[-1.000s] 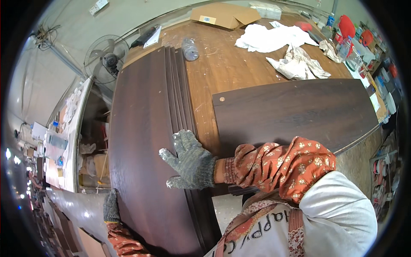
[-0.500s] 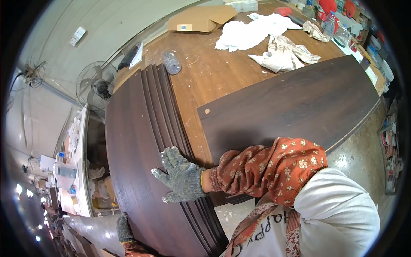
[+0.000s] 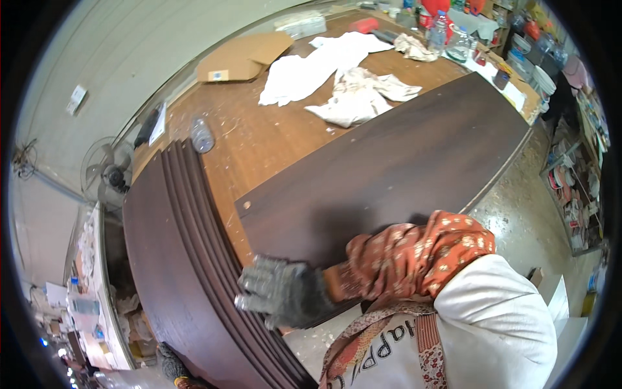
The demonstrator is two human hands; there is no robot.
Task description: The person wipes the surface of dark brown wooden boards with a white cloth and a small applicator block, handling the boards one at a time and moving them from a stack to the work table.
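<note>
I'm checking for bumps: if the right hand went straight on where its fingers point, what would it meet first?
Probably the stack of dark boards, just left of the right hand. Depth is unclear, so it might already touch them or pass above.

The right hand (image 3: 285, 293) is blurred, its contact with the stack of dark boards (image 3: 188, 272) unclear, and the right sleeve (image 3: 414, 253) hides part of the single board (image 3: 382, 155). The lower edge cuts off the left sleeve (image 3: 189, 383) and the stack's near end. Far-left clutter (image 3: 87, 306) is too small to identify.
</note>
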